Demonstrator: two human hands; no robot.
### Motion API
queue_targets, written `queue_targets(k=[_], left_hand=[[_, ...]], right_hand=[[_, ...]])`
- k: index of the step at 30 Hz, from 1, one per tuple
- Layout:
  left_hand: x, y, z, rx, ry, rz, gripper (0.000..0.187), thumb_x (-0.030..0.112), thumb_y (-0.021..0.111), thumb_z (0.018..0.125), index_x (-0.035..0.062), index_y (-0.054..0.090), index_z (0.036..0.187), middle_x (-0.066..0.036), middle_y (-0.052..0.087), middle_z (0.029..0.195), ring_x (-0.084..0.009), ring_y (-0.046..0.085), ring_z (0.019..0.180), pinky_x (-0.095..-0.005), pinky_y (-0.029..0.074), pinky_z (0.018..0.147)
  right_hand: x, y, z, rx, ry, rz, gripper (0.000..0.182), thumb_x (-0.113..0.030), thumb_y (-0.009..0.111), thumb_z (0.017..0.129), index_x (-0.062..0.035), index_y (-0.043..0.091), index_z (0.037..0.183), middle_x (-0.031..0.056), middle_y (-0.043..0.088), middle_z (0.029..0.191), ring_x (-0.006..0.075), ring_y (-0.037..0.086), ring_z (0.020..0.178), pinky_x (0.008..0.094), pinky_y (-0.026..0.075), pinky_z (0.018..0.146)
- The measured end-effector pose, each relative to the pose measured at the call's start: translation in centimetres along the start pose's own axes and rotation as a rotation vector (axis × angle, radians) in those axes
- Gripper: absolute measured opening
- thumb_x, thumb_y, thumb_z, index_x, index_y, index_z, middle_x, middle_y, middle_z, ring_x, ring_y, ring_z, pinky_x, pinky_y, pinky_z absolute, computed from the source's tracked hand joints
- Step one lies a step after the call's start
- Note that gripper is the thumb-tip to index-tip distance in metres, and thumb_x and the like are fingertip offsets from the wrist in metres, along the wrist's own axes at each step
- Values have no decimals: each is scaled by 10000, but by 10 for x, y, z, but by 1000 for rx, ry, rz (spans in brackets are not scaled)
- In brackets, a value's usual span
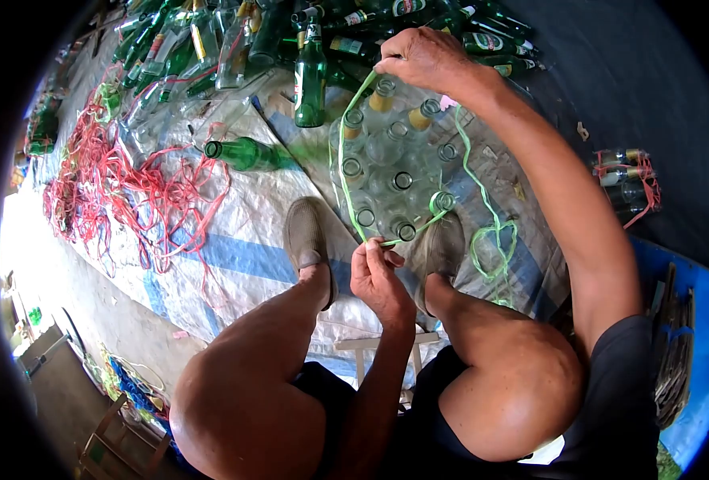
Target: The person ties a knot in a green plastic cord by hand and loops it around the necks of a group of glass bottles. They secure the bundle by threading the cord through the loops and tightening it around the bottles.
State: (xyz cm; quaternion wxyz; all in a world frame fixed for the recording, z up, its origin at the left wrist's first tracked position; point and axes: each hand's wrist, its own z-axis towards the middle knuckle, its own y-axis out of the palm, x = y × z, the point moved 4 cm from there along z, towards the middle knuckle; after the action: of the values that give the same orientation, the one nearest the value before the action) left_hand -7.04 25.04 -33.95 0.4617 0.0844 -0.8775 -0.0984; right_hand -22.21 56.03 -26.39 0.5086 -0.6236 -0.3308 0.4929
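Note:
Clear glass bottles (pixel 387 146) stand upright in a tight cluster between my shoes, mouths facing up. A light green plastic string (pixel 341 172) runs along the cluster's left side and across its near edge. My left hand (pixel 380 280) pinches this string at the near edge of the bottles. Beyond their far edge, my right hand (pixel 428 60) is closed on the upper part of the same string and holds it raised. The string's loose length trails over the sheet to the right of the bottles. It also passes around one bottle neck (pixel 442 202) at the near right.
Many green and clear bottles (pixel 310 84) lie piled at the back. A green bottle (pixel 246 154) lies on its side at left, near tangled red string (pixel 142 180). A tied bottle bundle (pixel 626 180) is at right. My shoes (pixel 305 234) flank the cluster's near side on the woven sheet (pixel 242 256).

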Motion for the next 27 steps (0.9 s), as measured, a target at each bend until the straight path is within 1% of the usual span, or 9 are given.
queue_targets(k=[3,4,8,12,15,20,23,24,27], left_hand=[[-1,0,3,-18,12,-1,219,167,549,1087,-14,643,1009,-18,584,730,-88,542,663,-236,439,657],[-1,0,4,-25,16,-3,218,165,548,1087,-15,643,1010,-18,586,732,-87,542,664,-233,436,658],[3,1,6,-53,53,22,234,201,550,1087,7,651,1003,-10,584,718,-84,533,655,-233,413,640],[8,6,5,-74,46,34,235,197,542,1089,7,651,1003,-5,583,720,-75,526,652,-225,403,636],[11,6,9,-100,51,42,232,192,545,1086,-3,654,1019,-6,595,734,-71,524,654,-223,405,639],[10,6,12,-158,65,51,242,207,562,1084,-11,662,1051,-2,597,737,-67,527,657,-219,402,627],[12,3,13,-175,113,122,236,206,564,1084,-6,661,1050,-7,608,756,-67,528,658,-219,407,621],[12,4,12,-184,129,149,233,205,565,1083,-4,661,1049,-10,614,767,-67,529,657,-219,410,621],[8,5,5,-148,93,103,211,158,567,1076,-16,669,1014,-29,634,793,-61,531,656,-225,436,637]], right_hand=[[6,12,5,35,-25,82,271,-356,753,869,-92,733,814,111,660,699,300,653,670,443,490,640],[10,15,6,-4,0,152,286,-342,767,859,-63,732,809,89,632,658,228,608,617,402,465,612],[30,32,-3,-4,20,314,318,-338,766,892,-33,728,811,38,604,618,116,554,614,344,434,582],[49,38,-30,-113,200,425,287,-283,737,950,-18,737,840,-2,616,649,56,513,639,300,416,577],[65,48,-52,58,117,549,315,-295,733,959,-6,726,833,-21,564,632,51,482,638,299,403,574],[76,51,-97,115,210,570,287,-298,699,984,-24,782,981,-15,598,681,64,488,657,284,409,592],[68,46,-124,242,216,584,307,-296,715,964,4,773,940,56,685,705,86,557,654,312,469,623],[70,49,-133,192,329,572,312,-287,703,969,16,762,928,66,684,707,95,557,654,308,469,633],[67,54,-159,259,320,661,310,-277,700,967,25,749,917,58,637,670,98,530,637,309,450,614]])
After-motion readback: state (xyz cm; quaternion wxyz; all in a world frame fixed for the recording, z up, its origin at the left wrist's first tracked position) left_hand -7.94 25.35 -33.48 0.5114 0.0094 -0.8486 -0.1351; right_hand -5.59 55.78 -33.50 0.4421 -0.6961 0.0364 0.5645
